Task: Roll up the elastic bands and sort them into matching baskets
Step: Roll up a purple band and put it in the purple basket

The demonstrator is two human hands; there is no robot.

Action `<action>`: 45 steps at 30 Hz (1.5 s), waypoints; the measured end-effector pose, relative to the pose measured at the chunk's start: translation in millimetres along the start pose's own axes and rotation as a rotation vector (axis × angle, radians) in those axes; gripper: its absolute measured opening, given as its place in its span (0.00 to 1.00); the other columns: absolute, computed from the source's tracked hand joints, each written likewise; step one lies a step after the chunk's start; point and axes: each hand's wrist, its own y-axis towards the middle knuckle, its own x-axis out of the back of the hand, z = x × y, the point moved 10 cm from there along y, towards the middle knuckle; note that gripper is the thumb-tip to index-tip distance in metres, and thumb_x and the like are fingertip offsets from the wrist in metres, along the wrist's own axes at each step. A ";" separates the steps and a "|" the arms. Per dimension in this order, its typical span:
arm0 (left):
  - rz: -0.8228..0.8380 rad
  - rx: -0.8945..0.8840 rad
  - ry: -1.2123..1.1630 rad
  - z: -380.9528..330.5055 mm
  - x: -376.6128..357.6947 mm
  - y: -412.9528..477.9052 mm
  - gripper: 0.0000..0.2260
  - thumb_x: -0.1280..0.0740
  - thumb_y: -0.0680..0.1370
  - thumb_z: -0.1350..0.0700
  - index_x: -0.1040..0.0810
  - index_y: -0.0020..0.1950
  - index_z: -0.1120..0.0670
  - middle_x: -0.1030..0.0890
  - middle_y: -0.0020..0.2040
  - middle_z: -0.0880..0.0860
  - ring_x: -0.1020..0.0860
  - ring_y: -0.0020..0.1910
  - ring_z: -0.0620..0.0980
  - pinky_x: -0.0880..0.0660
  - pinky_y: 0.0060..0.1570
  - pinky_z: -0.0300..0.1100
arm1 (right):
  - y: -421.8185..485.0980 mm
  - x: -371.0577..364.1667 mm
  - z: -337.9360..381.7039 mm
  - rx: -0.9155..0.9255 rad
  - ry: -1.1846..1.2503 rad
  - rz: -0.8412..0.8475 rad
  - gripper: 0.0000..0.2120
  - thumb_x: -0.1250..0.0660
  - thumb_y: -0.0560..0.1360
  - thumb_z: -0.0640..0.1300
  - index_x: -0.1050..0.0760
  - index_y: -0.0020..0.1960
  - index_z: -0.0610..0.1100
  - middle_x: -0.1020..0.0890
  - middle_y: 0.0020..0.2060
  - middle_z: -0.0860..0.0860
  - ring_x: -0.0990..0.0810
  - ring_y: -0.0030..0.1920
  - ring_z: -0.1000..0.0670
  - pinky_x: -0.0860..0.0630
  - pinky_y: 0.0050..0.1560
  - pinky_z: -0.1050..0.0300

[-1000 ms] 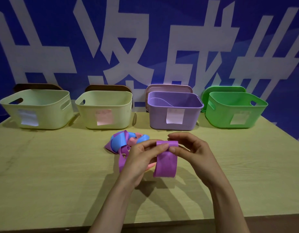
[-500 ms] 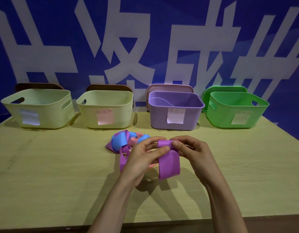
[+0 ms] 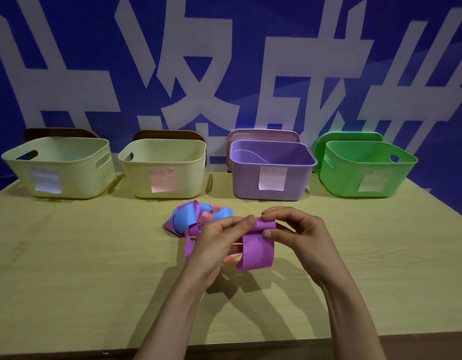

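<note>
Purple elastic band [image 3: 258, 249] is held just above the desk [image 3: 68, 268] between both hands. Its top edge is folded over and pinched, and the rest hangs down as a flat loop; whether the lower end touches the desk I cannot tell. The left hand [image 3: 216, 245] grips the fold from the left, thumb and curled fingers closed on it. The right hand [image 3: 300, 237] pinches the same fold from the right, forefinger on top and thumb below, the other fingers loosely curled.

Just behind the left hand lies a loose pile of bands [image 3: 190, 216] — blue, pink and purple, tangled together on the desk.

Four baskets stand in a row along the far edge, well apart from the hands: a pale green basket [image 3: 55, 162] at far left, a pale yellow basket [image 3: 162, 157], a purple basket [image 3: 271, 196] and a bright green basket [image 3: 341, 178] at the right. Each carries a paper label [image 3: 272, 178] on its front wall. A pink lid [image 3: 263, 134] stands behind the purple basket, a green lid [image 3: 349, 137] behind the bright green one — both against a blue wall [image 3: 68, 35] with large white characters
</note>
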 end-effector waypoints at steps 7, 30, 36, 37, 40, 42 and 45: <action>-0.029 -0.067 -0.050 -4.2 4.0 0.6 0.16 0.24 0.60 0.53 0.15 0.46 0.55 0.16 0.44 0.55 0.18 0.45 0.51 0.22 0.46 0.43 | -3.2 -1.3 -1.7 -0.033 0.003 0.035 0.13 0.29 0.69 0.38 0.20 0.53 0.43 0.16 0.48 0.49 0.19 0.50 0.54 0.22 0.51 0.60; -0.017 -0.033 0.076 2.3 3.9 -0.9 0.04 0.28 0.72 0.63 0.19 0.46 0.58 0.16 0.37 0.52 0.19 0.36 0.45 0.24 0.34 0.36 | -2.0 4.1 -13.0 -0.099 0.091 -0.083 0.08 0.29 0.68 0.37 0.18 0.47 0.42 0.15 0.42 0.49 0.19 0.42 0.55 0.23 0.43 0.64; 0.046 -0.063 0.076 -4.7 0.0 -1.8 0.11 0.26 0.67 0.64 0.18 0.49 0.56 0.15 0.41 0.53 0.17 0.41 0.46 0.22 0.40 0.36 | -2.1 4.1 -4.4 -0.046 0.050 -0.039 0.15 0.28 0.63 0.27 0.18 0.45 0.42 0.14 0.44 0.49 0.17 0.47 0.54 0.23 0.46 0.64; 0.046 -0.063 0.059 -4.8 -0.4 -1.9 0.12 0.26 0.66 0.60 0.18 0.49 0.57 0.15 0.42 0.53 0.17 0.41 0.46 0.22 0.40 0.37 | -2.6 3.7 -3.6 -0.034 0.037 -0.034 0.16 0.28 0.63 0.25 0.18 0.45 0.42 0.14 0.44 0.50 0.17 0.48 0.53 0.23 0.46 0.64; 0.010 -0.057 0.038 -3.7 2.1 -1.1 0.16 0.28 0.64 0.51 0.17 0.49 0.57 0.15 0.44 0.54 0.17 0.42 0.49 0.21 0.44 0.41 | -3.9 1.2 -2.1 -0.004 0.032 -0.020 0.16 0.29 0.63 0.22 0.18 0.43 0.40 0.15 0.44 0.50 0.17 0.49 0.53 0.23 0.48 0.64; -0.001 -0.070 0.029 -4.0 3.0 -0.9 0.17 0.28 0.65 0.52 0.17 0.51 0.58 0.15 0.45 0.55 0.17 0.44 0.50 0.21 0.45 0.41 | -4.3 -2.1 -2.6 -0.005 0.015 0.008 0.15 0.29 0.63 0.23 0.18 0.44 0.39 0.15 0.45 0.50 0.17 0.50 0.53 0.22 0.49 0.63; -0.028 -0.089 0.013 -3.1 4.9 -1.0 0.16 0.27 0.65 0.52 0.17 0.50 0.56 0.15 0.46 0.55 0.18 0.45 0.51 0.22 0.49 0.45 | -3.7 -4.1 -3.9 -0.032 0.038 0.024 0.15 0.27 0.65 0.32 0.19 0.51 0.41 0.15 0.48 0.50 0.18 0.50 0.54 0.22 0.49 0.63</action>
